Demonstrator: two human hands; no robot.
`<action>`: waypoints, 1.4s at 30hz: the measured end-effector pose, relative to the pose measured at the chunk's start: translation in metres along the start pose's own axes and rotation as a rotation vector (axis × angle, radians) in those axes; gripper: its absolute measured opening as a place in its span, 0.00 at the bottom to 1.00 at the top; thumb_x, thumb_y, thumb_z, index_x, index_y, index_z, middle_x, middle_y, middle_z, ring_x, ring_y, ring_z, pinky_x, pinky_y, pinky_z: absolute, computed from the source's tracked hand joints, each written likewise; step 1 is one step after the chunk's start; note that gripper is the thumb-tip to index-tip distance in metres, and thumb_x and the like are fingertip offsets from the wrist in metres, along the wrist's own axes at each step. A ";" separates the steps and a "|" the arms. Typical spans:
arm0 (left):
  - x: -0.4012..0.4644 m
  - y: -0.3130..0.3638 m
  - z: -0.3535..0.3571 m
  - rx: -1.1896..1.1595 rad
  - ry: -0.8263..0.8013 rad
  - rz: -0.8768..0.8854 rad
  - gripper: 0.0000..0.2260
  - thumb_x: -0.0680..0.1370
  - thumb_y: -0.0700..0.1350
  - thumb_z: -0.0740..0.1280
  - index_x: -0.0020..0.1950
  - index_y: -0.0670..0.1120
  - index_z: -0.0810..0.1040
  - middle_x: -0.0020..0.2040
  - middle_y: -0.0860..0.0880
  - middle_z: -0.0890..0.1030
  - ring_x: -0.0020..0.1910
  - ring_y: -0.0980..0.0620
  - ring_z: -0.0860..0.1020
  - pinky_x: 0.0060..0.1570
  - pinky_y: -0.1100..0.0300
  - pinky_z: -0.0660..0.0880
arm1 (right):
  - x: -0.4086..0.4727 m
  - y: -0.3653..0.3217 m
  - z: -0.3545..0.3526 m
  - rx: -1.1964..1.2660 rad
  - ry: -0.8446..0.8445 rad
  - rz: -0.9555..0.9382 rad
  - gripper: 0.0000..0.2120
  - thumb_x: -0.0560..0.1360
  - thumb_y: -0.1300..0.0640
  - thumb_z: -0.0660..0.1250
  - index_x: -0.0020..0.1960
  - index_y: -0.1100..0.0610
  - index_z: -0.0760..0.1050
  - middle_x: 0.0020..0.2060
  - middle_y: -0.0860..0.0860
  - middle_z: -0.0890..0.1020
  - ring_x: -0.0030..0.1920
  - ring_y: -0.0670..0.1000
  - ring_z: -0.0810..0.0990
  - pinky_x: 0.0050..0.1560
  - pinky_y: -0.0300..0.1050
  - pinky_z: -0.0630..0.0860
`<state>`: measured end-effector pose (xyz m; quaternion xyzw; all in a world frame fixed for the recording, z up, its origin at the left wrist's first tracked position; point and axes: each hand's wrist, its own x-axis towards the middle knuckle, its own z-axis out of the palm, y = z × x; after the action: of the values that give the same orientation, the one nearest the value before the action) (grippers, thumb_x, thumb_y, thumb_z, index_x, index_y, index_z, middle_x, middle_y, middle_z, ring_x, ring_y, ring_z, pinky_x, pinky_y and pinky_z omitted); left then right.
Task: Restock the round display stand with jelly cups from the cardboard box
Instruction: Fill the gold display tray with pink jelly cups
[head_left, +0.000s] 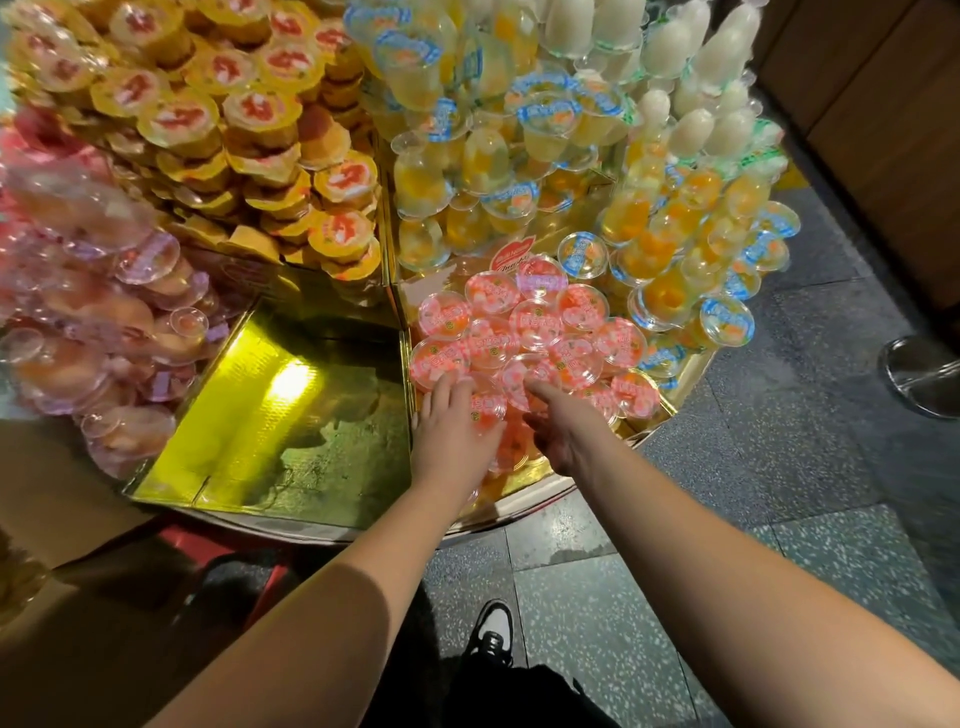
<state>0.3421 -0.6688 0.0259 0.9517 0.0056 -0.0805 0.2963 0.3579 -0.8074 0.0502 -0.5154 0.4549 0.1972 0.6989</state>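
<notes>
The round display stand (519, 512) has gold-lined wedge compartments. One compartment holds a pile of red-lidded jelly cups (535, 325). My left hand (449, 434) lies on the near left side of that pile, fingers straight and touching cups. My right hand (558, 426) reaches in beside it, its index finger stretched onto a cup (524, 379) at the pile's front; whether the other fingers hold anything is hidden. The compartment to the left (291, 415) shows bare gold lining. A cardboard box (62, 519) stands at the lower left edge.
Yellow cups with red labels (218, 119) are stacked at the back left, pink cups (93, 322) on the left, blue-lidded clear cups (675, 249) on the right. A metal stool base (924, 374) stands on the tiled floor at right. My shoe (491, 634) is below.
</notes>
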 end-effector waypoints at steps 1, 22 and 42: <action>0.000 -0.001 0.001 0.008 -0.014 0.003 0.25 0.77 0.56 0.69 0.71 0.49 0.69 0.78 0.51 0.61 0.76 0.49 0.58 0.74 0.51 0.57 | 0.002 0.001 0.000 -0.005 0.000 0.013 0.22 0.74 0.50 0.74 0.65 0.50 0.74 0.49 0.53 0.82 0.43 0.50 0.80 0.24 0.38 0.71; -0.001 -0.003 0.000 0.181 -0.079 0.009 0.32 0.74 0.64 0.68 0.73 0.52 0.66 0.78 0.47 0.54 0.74 0.43 0.61 0.65 0.44 0.72 | 0.009 -0.005 -0.005 -0.253 -0.039 -0.038 0.31 0.72 0.40 0.72 0.66 0.59 0.74 0.52 0.54 0.81 0.50 0.52 0.79 0.42 0.45 0.73; -0.061 -0.097 -0.160 -0.282 0.225 -0.143 0.07 0.79 0.47 0.69 0.54 0.48 0.76 0.56 0.51 0.71 0.53 0.48 0.74 0.51 0.58 0.68 | -0.088 -0.016 0.052 -0.830 -0.062 -0.521 0.16 0.80 0.45 0.64 0.57 0.57 0.71 0.51 0.56 0.80 0.50 0.54 0.79 0.55 0.54 0.79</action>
<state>0.2999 -0.4960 0.1104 0.9010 0.1172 0.0070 0.4176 0.3478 -0.7502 0.1354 -0.8411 0.1728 0.1958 0.4737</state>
